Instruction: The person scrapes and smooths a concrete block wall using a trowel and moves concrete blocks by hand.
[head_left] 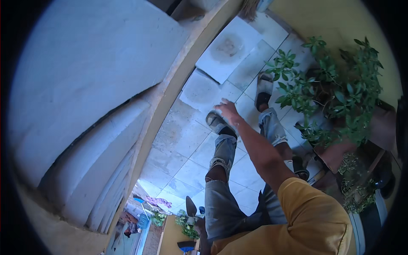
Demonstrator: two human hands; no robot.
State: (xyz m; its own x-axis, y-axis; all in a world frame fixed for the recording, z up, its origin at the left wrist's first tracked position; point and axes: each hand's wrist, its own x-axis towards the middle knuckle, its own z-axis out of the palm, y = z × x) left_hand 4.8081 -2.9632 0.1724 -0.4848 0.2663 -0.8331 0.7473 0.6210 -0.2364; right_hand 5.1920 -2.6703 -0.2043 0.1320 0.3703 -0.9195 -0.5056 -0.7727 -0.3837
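My right hand (227,108) reaches out above my left sandal (216,123), its fingers apart and empty. It is nearest to the smaller pale square slab (199,89) on the tiled floor (170,161). A larger square slab (229,51) with a dirty round mark lies beyond it, partly overlapping it. My left hand (200,226), low in the head view beside my leg, is closed on a trowel (191,206) with its blade upward, though the hand is partly hidden and small.
A pale stepped staircase (102,136) with a yellowish edge runs along the left. Leafy potted plants (331,97) crowd the right by a yellow wall (335,21). A broom head (248,8) is at the top. A distant person (131,227) and water jug (143,222) appear at lower left.
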